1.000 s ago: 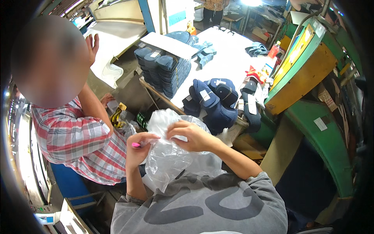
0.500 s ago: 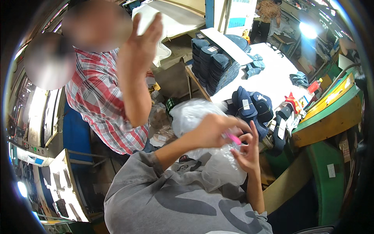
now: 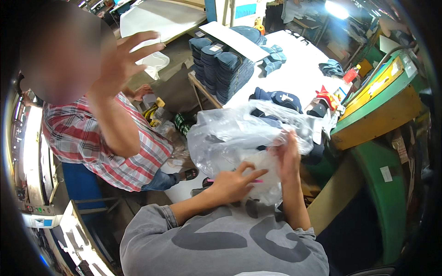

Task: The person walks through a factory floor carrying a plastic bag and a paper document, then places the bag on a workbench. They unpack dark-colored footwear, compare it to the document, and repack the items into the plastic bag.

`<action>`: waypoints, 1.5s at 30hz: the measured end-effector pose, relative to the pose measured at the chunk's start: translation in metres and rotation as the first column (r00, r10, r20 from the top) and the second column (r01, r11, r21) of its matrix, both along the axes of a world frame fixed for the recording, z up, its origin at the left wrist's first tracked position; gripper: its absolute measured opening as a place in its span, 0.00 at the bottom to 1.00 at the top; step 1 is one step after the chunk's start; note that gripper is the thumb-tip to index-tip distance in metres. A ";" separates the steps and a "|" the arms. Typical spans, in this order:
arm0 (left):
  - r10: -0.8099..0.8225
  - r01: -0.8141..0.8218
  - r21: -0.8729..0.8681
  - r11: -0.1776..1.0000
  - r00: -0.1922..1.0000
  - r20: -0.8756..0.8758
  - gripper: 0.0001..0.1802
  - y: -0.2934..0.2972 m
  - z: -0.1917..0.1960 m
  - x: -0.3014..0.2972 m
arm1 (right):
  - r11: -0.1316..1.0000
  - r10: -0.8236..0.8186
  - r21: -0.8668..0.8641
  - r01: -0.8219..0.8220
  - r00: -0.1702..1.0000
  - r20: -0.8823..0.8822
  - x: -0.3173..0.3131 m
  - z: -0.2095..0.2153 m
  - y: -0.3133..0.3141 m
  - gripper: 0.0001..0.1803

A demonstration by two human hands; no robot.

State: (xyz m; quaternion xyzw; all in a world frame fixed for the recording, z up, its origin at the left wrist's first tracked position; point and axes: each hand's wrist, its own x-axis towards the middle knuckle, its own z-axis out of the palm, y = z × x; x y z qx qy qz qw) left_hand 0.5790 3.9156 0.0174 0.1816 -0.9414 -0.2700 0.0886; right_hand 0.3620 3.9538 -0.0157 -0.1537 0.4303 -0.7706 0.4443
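Observation:
A large clear plastic bag (image 3: 221, 131) spreads crumpled in front of my chest, some dark items showing faintly through it. My right hand (image 3: 289, 158) grips the bag's right side, fingers pointing up and partly behind the film. Lower and to the left, my left hand (image 3: 232, 186) is close to the bag, with index and middle fingers stretched out. A slim bright pink object (image 3: 256, 181) pokes out past its fingers, apparently held in the palm; its kind is not clear.
Ahead, a white table (image 3: 294, 60) bears stacked dark denim pieces (image 3: 221, 69), a white board (image 3: 235, 41) and folded dark garments (image 3: 281, 99). At left stands a person in a plaid shirt (image 3: 106, 142), one arm raised. A green and yellow machine (image 3: 382, 110) curves along my right.
My hands have parted; the left has dropped with the pink object, while the right has taken the bag. The bag has spread upward. The other person's raised hand has shifted left in view.

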 end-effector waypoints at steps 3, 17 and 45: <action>0.228 -0.201 0.171 0.964 0.962 -0.153 0.29 -0.007 -0.023 0.011 | 0.993 0.107 0.061 -0.100 0.986 -0.128 -0.015 0.005 -0.026 0.22; 0.740 -0.596 0.446 0.668 0.594 -0.315 0.18 -0.063 -0.040 0.116 | 0.668 0.739 0.712 0.216 -0.082 -0.669 -0.142 -0.072 -0.286 0.28; 0.697 -0.604 0.381 0.700 0.462 -0.549 0.23 -0.107 0.005 0.108 | 0.903 0.386 0.188 -0.388 0.534 -0.752 0.012 0.103 -0.123 0.13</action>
